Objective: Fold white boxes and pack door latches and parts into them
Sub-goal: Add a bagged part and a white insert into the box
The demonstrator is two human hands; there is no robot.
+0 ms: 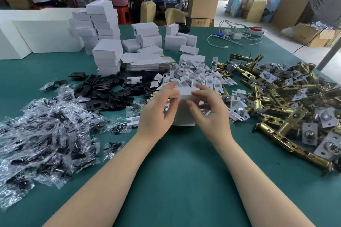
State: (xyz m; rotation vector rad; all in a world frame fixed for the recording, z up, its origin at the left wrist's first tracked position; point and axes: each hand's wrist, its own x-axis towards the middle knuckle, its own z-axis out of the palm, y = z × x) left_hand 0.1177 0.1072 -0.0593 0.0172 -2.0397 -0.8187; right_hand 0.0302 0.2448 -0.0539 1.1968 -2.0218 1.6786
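Hands meet over a small white cardboard box (184, 114) standing on the green bench (184, 171). The left hand (158, 108) and right hand (208, 108) both have fingers curled onto the box's top flap, pinching it from either side. Brass door latches (276, 108) lie heaped to the right; clear plastic screw packets (42, 131) are piled on the left.

no legible text, labels or numbers anywhere, white boxes (107, 52) blank
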